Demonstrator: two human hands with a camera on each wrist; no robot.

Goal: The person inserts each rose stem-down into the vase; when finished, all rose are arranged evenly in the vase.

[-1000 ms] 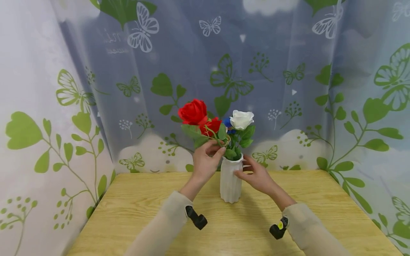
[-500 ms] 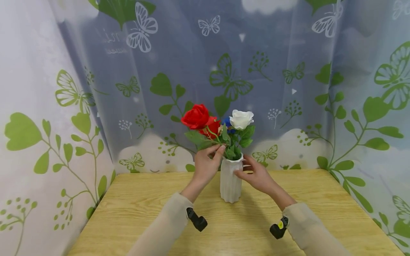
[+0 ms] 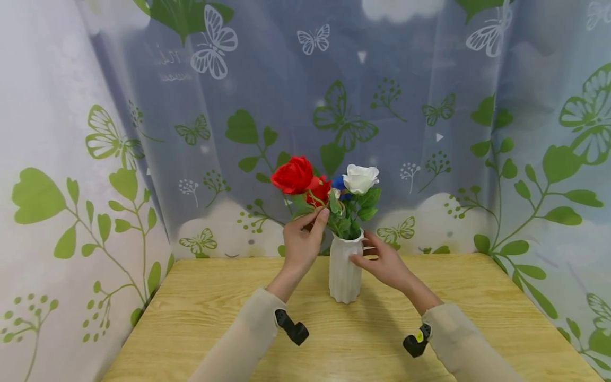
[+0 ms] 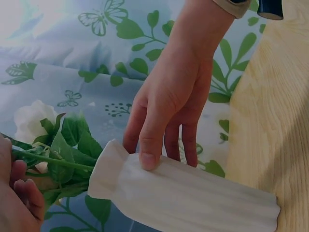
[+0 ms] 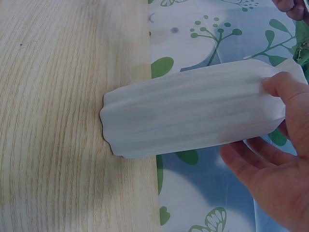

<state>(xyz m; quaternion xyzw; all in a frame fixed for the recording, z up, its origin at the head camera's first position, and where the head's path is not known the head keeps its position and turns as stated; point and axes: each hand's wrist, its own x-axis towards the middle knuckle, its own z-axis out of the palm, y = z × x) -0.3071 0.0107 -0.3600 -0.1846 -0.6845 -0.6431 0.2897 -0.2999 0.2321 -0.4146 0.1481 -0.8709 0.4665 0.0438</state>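
Note:
A white fluted vase (image 3: 346,276) stands upright on the table. My right hand (image 3: 384,262) holds it near the neck, thumb on the front and fingers on the far side. Just left of the vase mouth, my left hand (image 3: 302,244) pinches the stem of a red rose, whose large bloom (image 3: 292,175) leans out to the left. That green stem (image 4: 63,163) runs into the vase mouth in the left wrist view. A second red bloom (image 3: 319,191), a partly hidden blue flower (image 3: 340,183) and a white rose (image 3: 360,179) with green leaves (image 3: 367,204) rise above the vase.
The wooden table (image 3: 215,297) ends at a patterned curtain (image 3: 272,69) close behind the vase. More printed curtain flanks both sides. A black camera sits on each wrist, over light sleeves (image 3: 248,329).
The large red bloom has come down slightly and to the right. My left fingers have shifted a little up and left beside the stem. The right hand and vase stay put.

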